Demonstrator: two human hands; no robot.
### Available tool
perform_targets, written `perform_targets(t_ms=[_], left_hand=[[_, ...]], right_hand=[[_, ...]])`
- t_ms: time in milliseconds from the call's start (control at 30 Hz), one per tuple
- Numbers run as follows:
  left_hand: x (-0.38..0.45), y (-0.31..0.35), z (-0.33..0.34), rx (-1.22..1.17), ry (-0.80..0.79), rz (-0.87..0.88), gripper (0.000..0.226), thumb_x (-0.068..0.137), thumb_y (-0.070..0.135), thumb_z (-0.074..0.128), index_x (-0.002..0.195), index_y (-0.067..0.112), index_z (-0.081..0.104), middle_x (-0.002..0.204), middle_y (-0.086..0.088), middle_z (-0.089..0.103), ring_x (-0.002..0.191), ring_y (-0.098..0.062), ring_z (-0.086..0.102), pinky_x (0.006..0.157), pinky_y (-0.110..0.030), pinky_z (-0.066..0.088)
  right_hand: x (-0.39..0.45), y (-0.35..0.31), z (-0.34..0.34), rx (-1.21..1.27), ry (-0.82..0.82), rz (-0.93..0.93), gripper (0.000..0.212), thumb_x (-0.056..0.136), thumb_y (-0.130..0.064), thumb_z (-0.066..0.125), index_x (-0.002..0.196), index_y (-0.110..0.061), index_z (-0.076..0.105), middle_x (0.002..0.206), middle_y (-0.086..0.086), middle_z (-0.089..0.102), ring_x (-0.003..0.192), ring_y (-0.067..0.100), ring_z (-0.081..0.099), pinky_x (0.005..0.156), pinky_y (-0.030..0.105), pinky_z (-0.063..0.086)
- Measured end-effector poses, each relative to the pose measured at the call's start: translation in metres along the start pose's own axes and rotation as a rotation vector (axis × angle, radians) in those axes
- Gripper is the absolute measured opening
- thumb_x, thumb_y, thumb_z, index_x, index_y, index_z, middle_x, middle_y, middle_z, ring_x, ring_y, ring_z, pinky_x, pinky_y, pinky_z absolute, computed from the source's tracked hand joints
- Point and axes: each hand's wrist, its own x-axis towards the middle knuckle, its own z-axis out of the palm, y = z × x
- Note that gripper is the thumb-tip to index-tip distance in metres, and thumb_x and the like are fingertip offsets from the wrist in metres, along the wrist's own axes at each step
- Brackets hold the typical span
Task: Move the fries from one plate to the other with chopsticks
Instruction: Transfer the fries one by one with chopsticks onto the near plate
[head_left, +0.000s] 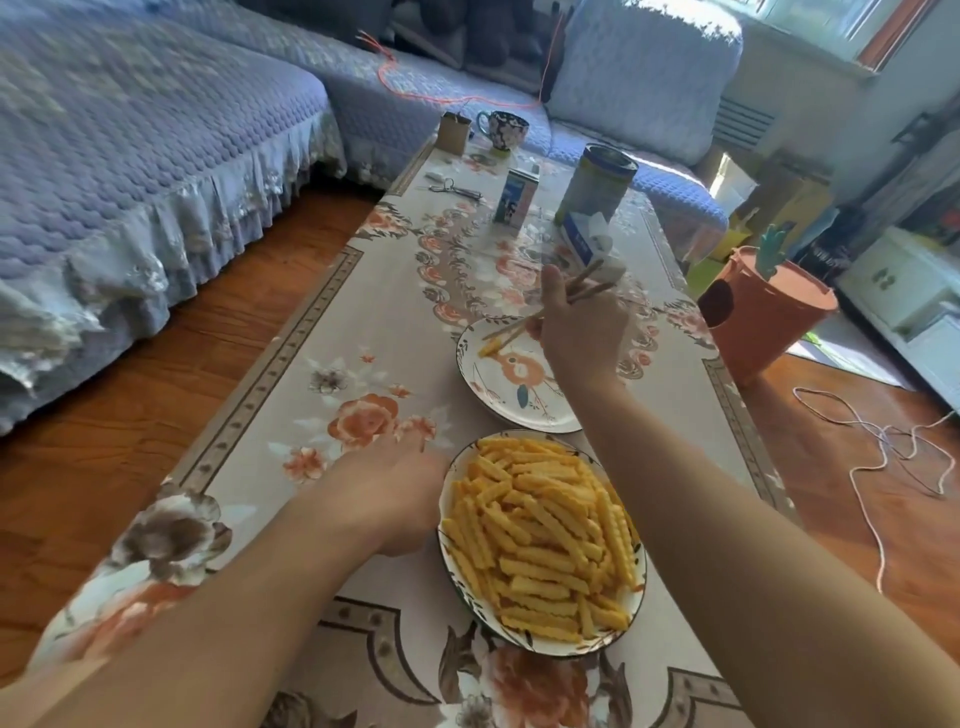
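A long low table (332, 332) covered in a floral cloth runs from near to far, with a purple quilted sofa (130, 156) along its left side and wooden floor between them. At the near left, the left hand (400, 493) rests against the left rim of the near plate (445, 525); it is blurred and partly hidden behind the rim, so I cannot tell whether its fingers grip the plate or only touch it. This near plate is heaped with crinkle-cut fries (540, 535). Just beyond it, almost touching, sits the far plate (519, 400), patterned and nearly bare. The right hand (576, 327) hovers over its right side, fingers curled around a pair of chopsticks (540, 314). The chopstick tips point left and down to a single fry (491, 347) at the far left part of that plate. Farther along the table stand a small milk carton (516, 198), a tall tin (595, 184), a tissue pack (584, 236) and a dark patterned mug (503, 130). On the floor at the right stands an orange bin (763, 317).
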Motion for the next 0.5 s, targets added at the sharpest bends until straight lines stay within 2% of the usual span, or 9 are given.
perform_targets(t_ms=[133,267,367,500], left_hand=[[0.001,-0.002,0.002,-0.018,0.012,0.005,0.034,0.098,0.028,0.046,0.132,0.035,0.048,0.137,-0.003,0.041,0.125,-0.029,0.045,0.094,-0.044,0.049],[0.002,-0.003,0.001,-0.004,0.003,0.018,0.036,0.101,0.031,0.04,0.136,0.037,0.046,0.149,-0.005,0.035,0.135,-0.031,0.04,0.099,-0.046,0.047],[0.002,-0.005,0.001,-0.017,-0.01,0.032,0.039,0.101,0.031,0.039,0.139,0.04,0.044,0.15,-0.005,0.035,0.136,-0.032,0.04,0.103,-0.048,0.046],[-0.004,-0.002,-0.004,-0.081,-0.006,0.036,0.039,0.1,0.034,0.039,0.137,0.039,0.05,0.148,-0.002,0.044,0.132,-0.028,0.045,0.105,-0.046,0.045]], right_hand=[[0.002,0.01,0.013,-0.056,-0.028,-0.019,0.054,0.102,-0.052,0.049,0.073,-0.012,0.07,0.063,0.004,0.07,0.061,0.022,0.07,0.067,0.044,0.06],[-0.001,0.022,-0.015,-0.061,-0.015,0.041,0.051,0.105,-0.044,0.047,0.074,-0.009,0.07,0.064,0.008,0.071,0.061,0.025,0.071,0.069,0.046,0.06],[-0.013,0.025,-0.055,0.082,-0.028,0.128,0.045,0.106,-0.037,0.052,0.077,-0.006,0.068,0.062,0.013,0.071,0.054,0.027,0.072,0.063,0.048,0.063],[-0.037,0.009,-0.125,0.334,0.0,0.261,0.044,0.106,-0.033,0.053,0.078,-0.002,0.066,0.059,0.011,0.069,0.054,0.028,0.072,0.058,0.04,0.064]])
